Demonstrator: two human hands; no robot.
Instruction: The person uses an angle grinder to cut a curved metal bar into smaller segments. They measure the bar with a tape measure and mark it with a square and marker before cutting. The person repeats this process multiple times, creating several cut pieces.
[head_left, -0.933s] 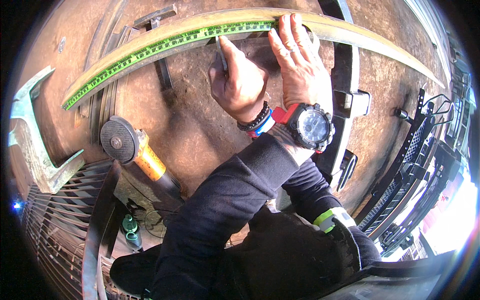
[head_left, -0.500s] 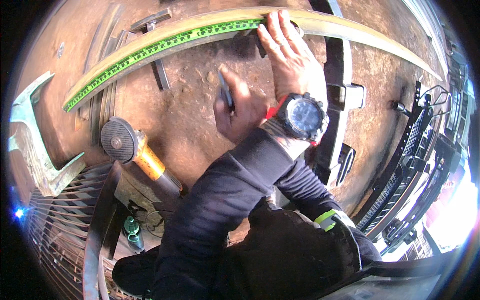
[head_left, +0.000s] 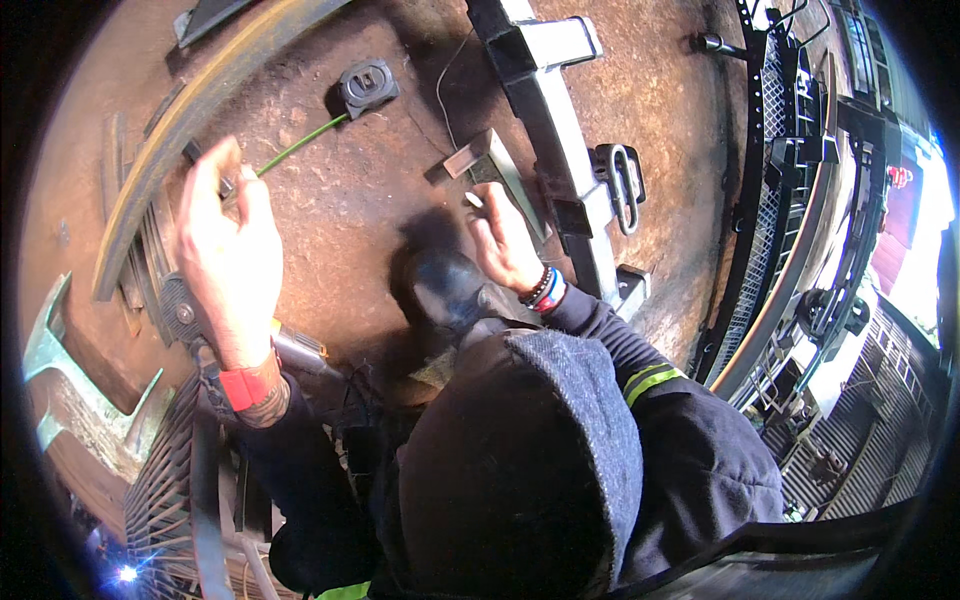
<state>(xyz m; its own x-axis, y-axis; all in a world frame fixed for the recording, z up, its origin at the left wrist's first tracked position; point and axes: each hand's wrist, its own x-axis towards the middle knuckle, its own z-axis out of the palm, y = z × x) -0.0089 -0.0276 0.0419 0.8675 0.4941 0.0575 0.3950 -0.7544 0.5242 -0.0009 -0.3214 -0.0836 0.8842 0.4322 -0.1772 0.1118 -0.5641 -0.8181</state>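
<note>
Tape measure (head_left: 368, 88) at 11 o'clock, green blade (head_left: 300, 146) running toward left hand (head_left: 230, 260) at 9; fingers (head_left: 211, 175) parted, can't tell if gripping. Right hand (head_left: 508, 246) pinches white chalk-like stick (head_left: 473, 200), likely to keep its tip clear.

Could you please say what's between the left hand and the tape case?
The head view shows the green blade between the left hand and the case.
</note>
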